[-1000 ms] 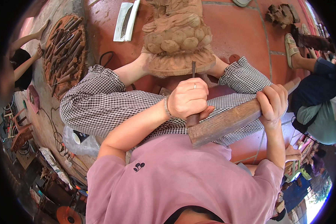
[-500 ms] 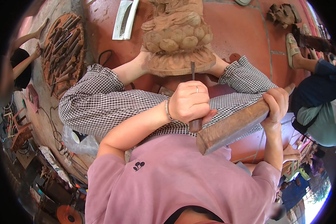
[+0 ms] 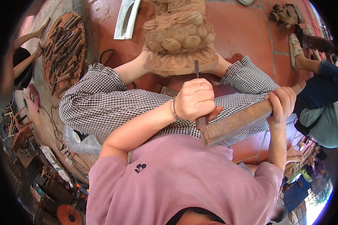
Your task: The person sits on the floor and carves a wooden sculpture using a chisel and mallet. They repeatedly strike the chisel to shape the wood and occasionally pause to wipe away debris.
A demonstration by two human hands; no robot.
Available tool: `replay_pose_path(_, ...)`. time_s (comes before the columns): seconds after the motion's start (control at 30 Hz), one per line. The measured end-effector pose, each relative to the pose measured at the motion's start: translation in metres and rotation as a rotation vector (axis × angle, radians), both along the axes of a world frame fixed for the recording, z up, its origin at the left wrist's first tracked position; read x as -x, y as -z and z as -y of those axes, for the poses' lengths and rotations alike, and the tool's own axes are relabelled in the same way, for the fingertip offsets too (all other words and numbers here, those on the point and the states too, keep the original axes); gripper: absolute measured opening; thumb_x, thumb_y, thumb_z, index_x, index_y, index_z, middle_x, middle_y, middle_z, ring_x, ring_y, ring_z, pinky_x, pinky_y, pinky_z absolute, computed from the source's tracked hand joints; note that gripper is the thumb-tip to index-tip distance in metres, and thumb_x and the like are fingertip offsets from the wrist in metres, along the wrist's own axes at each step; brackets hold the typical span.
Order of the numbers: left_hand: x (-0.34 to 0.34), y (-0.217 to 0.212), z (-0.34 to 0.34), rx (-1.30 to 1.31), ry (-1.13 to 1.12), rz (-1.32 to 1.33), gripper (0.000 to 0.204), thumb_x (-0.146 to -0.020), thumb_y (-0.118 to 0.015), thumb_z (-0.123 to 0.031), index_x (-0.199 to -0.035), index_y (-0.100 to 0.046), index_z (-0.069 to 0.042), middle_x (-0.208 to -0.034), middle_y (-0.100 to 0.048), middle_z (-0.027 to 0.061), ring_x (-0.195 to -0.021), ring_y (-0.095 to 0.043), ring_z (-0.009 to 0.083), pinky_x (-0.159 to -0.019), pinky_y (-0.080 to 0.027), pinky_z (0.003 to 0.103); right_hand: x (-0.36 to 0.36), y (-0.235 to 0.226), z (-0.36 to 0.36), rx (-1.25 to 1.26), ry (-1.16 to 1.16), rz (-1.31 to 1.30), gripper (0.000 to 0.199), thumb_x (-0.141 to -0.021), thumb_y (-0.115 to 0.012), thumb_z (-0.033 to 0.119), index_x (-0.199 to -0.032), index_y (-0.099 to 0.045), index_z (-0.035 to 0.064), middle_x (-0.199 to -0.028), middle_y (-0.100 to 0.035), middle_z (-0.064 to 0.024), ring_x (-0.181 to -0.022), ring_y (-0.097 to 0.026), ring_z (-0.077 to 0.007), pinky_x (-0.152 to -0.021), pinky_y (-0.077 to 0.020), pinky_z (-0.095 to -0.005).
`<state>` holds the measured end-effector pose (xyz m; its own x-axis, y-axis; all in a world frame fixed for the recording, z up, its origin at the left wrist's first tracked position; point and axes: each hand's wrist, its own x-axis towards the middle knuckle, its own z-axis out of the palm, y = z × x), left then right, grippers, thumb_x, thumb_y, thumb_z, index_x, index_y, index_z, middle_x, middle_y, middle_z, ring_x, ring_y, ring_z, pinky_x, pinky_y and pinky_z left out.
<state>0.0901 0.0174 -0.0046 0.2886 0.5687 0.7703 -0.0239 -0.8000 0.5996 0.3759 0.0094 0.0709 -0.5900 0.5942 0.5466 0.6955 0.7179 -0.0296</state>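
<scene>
My left hand [image 3: 194, 99] is closed round the handle of a wood chisel [image 3: 202, 122], its metal blade pointing away from me. The blade's tip overlaps the lower petal base of a carved wooden lotus sculpture [image 3: 176, 39]; whether it touches the wood I cannot tell. My right hand [image 3: 281, 105] grips a long, squared wooden mallet [image 3: 238, 122] near its far end. The mallet's thick end is right beside the butt of the chisel handle. My bare feet brace the sculpture's base on both sides.
A round tray of wood chips [image 3: 65, 52] at left holds several carving tools. A white-edged sheath-like strip [image 3: 127, 20] lies on the red tiles. A rough wood chunk [image 3: 286, 15] sits at the far right. Other people are seated on both sides; a cable [image 3: 56, 131] trails at left.
The chisel and my left hand have shifted slightly right. The mallet has turned a little, its thick end moving up and right, close to the chisel handle.
</scene>
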Motion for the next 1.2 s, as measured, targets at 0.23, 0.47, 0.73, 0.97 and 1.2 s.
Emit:
replay_pose_path(0.23, -0.005, 0.001, 0.001, -0.006, -0.034, 0.011, 0.037, -0.07, -0.075, -0.003, -0.058, -0.04, -0.009, -0.058, -0.042, 0.0029, -0.051, -0.049, 0.0213, -0.054, -0.052, 0.034, -0.002, 0.005, 0.003, -0.02, 0.01, -0.026, 0.037, -0.066, -0.075, 0.007, -0.102, -0.063, 0.0061, -0.094, -0.065, -0.0125, -0.083, -0.065, -0.0329, -0.074, -0.0547, -0.0471)
replay_pose_path(0.47, -0.006, 0.001, 0.0, -0.009, -0.018, -0.019, 0.036, -0.071, -0.073, 0.001, -0.057, -0.041, -0.009, -0.059, -0.046, 0.0027, -0.051, -0.05, 0.0192, -0.058, -0.055, 0.034, 0.001, 0.008, 0.005, -0.01, 0.05, -0.039, 0.039, -0.066, -0.077, 0.006, -0.103, -0.063, 0.0047, -0.093, -0.065, -0.0119, -0.082, -0.065, -0.0311, -0.073, -0.0542, -0.0459)
replay_pose_path(0.73, -0.009, 0.002, -0.001, -0.024, -0.041, -0.026, 0.036, -0.072, -0.075, 0.0, -0.058, -0.042, -0.008, -0.059, -0.045, 0.0027, -0.051, -0.05, 0.0196, -0.058, -0.055, 0.035, -0.003, 0.022, 0.006, -0.035, 0.056, -0.138, 0.041, -0.068, -0.078, 0.006, -0.105, -0.061, 0.0072, -0.092, -0.065, -0.0119, -0.081, -0.065, -0.0318, -0.073, -0.0545, -0.0463)
replay_pose_path(0.97, -0.004, 0.014, -0.01, -0.033, -0.095, -0.108, 0.038, -0.073, -0.076, -0.001, -0.059, -0.042, -0.008, -0.058, -0.044, 0.0026, -0.052, -0.051, 0.0194, -0.059, -0.055, 0.035, -0.008, 0.023, 0.001, 0.011, 0.07, -0.029, 0.044, -0.068, -0.082, 0.004, -0.106, -0.06, 0.0084, -0.096, -0.065, -0.0124, -0.082, -0.065, -0.0305, -0.072, -0.0547, -0.0453)
replay_pose_path(1.2, -0.018, -0.009, 0.007, -0.126, 0.1, -0.035, 0.039, -0.073, -0.079, -0.014, -0.06, -0.042, -0.012, -0.061, -0.039, 0.0008, -0.054, -0.047, 0.0192, -0.055, -0.047, 0.034, -0.004, 0.027, 0.002, 0.016, 0.04, -0.146, 0.039, -0.075, -0.081, 0.007, -0.107, -0.058, 0.0081, -0.092, -0.065, -0.0113, -0.079, -0.065, -0.0305, -0.072, -0.0552, -0.0457)
